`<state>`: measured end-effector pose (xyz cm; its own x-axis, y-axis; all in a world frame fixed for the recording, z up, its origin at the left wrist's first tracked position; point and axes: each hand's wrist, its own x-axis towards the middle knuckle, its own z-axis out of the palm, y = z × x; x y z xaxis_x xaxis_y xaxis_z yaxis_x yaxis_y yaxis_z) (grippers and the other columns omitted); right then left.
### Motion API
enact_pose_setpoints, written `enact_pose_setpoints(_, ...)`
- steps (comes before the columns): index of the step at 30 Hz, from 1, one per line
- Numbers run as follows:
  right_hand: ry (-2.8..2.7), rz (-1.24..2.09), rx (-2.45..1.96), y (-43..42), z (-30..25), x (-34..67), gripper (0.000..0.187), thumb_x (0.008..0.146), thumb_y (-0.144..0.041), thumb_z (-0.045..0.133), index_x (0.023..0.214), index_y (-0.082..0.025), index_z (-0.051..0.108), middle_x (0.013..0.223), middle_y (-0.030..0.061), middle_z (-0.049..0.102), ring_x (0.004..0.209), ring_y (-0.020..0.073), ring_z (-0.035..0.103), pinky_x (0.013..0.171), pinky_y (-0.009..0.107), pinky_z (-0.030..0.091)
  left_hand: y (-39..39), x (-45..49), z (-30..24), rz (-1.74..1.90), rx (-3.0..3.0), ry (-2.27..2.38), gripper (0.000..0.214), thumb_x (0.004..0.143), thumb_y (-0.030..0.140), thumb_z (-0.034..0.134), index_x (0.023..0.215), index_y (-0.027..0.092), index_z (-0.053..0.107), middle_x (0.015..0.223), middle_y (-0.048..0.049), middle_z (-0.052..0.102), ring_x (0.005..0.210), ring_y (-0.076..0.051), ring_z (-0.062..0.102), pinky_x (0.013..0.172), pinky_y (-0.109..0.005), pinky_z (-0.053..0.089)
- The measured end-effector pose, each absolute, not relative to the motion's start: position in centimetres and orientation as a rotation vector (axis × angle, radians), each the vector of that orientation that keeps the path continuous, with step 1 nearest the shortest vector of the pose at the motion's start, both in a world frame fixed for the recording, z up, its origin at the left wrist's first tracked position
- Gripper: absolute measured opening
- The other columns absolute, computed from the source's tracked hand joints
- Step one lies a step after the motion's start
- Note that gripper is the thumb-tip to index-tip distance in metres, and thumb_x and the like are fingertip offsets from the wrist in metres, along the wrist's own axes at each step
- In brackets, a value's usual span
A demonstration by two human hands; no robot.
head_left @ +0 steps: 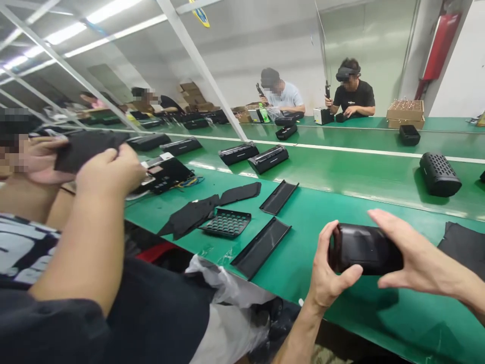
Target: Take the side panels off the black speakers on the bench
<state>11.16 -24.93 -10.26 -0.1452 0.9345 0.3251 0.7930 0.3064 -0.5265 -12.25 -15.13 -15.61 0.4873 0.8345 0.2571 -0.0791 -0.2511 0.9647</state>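
In the head view, a glossy black rounded case [369, 248] is held up over the green bench between my two hands. My left hand [329, 270] grips its left end, with the thumb on the lower front edge. Around the right end, my right hand [419, 260] has its fingers above and its thumb below. Black sheet pieces [464, 247] lie on the bench beyond my right wrist. Left of my hands are two long black curved panels [262, 247] and a black perforated grille [228, 222].
A co-worker's arms [102, 192] at the left hold a black sheet. Black speaker-like housings [269, 159] and one with a perforated front [440, 174] stand on the green line [341, 167]. Other people sit across it. A slanted white post [212, 76] rises from the bench.
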Motion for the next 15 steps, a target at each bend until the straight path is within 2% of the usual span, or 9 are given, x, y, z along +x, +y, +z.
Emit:
enact_pose_setpoints(2, -1.756, 0.426, -1.624, -26.6, -12.0, 13.3, 0.115, 0.081, -0.055, 0.088, 0.171, -0.042, 0.018, 0.178, 0.0096, 0.026, 0.162, 0.0437, 0.028, 0.125, 0.066, 0.036, -15.2, -12.9, -16.4, 0.987, 1.411, 0.637, 0.104, 0.076, 0.062, 0.081, 0.161, 0.024, 0.036, 0.137, -0.0143, 0.066, 0.124, -0.039, 0.067, 0.104, -0.049, 0.058)
enact_pose_setpoints(3, -1.649, 0.512, -1.638, -27.4, -13.0, 14.2, 0.113, 0.082, -0.064, 0.084, 0.171, -0.042, 0.018, 0.179, 0.0098, 0.025, 0.161, 0.0439, 0.029, 0.124, 0.065, 0.038, -15.1, -13.2, -16.6, 0.997, 1.347, 0.623, 0.104, 0.075, 0.061, 0.081, 0.161, 0.024, 0.037, 0.138, -0.0142, 0.065, 0.125, -0.039, 0.066, 0.103, -0.048, 0.058)
enact_pose_setpoints(6, -1.393, 0.695, -1.600, -28.8, -15.6, 15.1, 0.107, 0.081, -0.080, 0.075, 0.167, -0.038, 0.025, 0.172, 0.0133, 0.038, 0.151, 0.0428, 0.047, 0.114, 0.056, 0.050, -14.7, -13.4, -16.7, 1.023, 1.284, 0.619, 0.102, 0.072, 0.057, 0.084, 0.159, 0.025, 0.040, 0.152, -0.0142, 0.057, 0.134, -0.040, 0.060, 0.108, -0.046, 0.056)
enact_pose_setpoints(9, -1.275, 0.675, -1.612, -29.1, -16.3, 14.1, 0.089, 0.082, -0.075, 0.077, 0.155, -0.035, 0.044, 0.161, 0.0128, 0.051, 0.136, 0.0393, 0.061, 0.105, 0.046, 0.057, -14.3, -12.9, -16.8, 1.001, 1.280, 0.610, 0.100, 0.072, 0.054, 0.084, 0.158, 0.024, 0.043, 0.151, -0.0140, 0.058, 0.132, -0.040, 0.061, 0.107, -0.047, 0.057)
enact_pose_setpoints(12, -1.269, 0.564, -1.599, -29.0, -15.5, 13.3, 0.074, 0.082, -0.066, 0.081, 0.144, -0.034, 0.055, 0.154, 0.0090, 0.056, 0.138, 0.0366, 0.059, 0.109, 0.042, 0.053, -14.0, -12.2, -17.2, 1.013, 1.271, 0.597, 0.094, 0.072, 0.055, 0.082, 0.155, 0.025, 0.048, 0.149, -0.0128, 0.059, 0.129, -0.041, 0.063, 0.104, -0.048, 0.058)
enact_pose_setpoints(15, -1.225, 0.598, -1.615, -28.6, -14.5, 13.6, 0.070, 0.082, -0.064, 0.082, 0.139, -0.033, 0.057, 0.146, 0.0083, 0.061, 0.131, 0.0347, 0.062, 0.106, 0.040, 0.053, -13.8, -11.6, -17.9, 1.007, 1.248, 0.641, 0.098, 0.074, 0.061, 0.080, 0.158, 0.026, 0.046, 0.153, -0.0124, 0.058, 0.133, -0.042, 0.061, 0.111, -0.052, 0.055)
